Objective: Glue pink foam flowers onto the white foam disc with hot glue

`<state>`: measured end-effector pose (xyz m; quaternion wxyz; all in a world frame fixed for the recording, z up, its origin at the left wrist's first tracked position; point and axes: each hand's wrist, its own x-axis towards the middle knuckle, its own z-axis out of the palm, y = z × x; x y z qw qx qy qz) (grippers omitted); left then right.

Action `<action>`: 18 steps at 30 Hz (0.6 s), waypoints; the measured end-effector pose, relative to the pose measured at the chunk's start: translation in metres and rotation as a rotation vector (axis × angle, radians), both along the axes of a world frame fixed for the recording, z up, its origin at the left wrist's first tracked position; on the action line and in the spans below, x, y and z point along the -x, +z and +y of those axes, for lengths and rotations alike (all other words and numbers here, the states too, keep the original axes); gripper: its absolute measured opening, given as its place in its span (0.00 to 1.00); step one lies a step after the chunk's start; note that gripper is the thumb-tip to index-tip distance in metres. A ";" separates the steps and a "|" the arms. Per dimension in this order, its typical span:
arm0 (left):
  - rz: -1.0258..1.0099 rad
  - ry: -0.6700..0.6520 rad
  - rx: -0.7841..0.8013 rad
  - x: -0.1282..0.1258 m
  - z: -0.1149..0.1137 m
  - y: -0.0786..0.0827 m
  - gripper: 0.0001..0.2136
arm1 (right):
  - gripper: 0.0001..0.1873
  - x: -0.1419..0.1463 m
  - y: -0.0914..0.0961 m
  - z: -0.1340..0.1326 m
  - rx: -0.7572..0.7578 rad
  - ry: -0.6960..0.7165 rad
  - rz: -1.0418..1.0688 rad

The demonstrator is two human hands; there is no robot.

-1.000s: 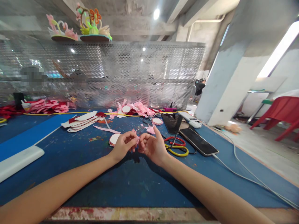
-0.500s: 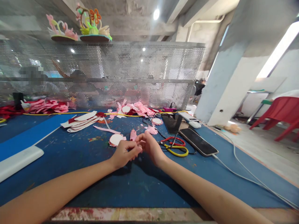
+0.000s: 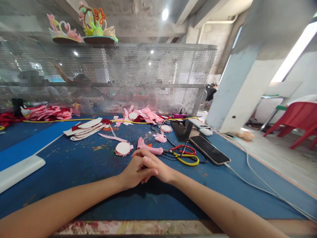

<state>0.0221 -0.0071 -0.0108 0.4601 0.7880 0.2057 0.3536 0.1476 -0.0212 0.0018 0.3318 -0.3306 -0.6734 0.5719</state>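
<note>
Clasped together over the blue tabletop, my left hand and my right hand have their fingers folded over one another. Both are closed, and no object shows in them; the space between the palms is hidden. Just beyond lies a pink glue gun on its side, its nozzle end pointing away and its handle toward the right. Left of it is a stack of round white discs with pink and red edges. Scissors with red and yellow handles rest to the right, near black cords.
White-and-red cut-outs lie piled at left, with pink scraps along the back. A smartphone with a white cable is at right. A white bar sits at the left edge. Behind stands a perforated metal screen.
My hands have moved slightly toward me and folded into a clasp, from fingers touching at the tips. More of the pink glue gun shows behind them.
</note>
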 end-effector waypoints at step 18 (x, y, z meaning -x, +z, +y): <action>-0.532 -0.138 0.358 -0.002 0.014 -0.005 0.24 | 0.38 -0.023 0.015 0.022 0.327 -0.134 0.856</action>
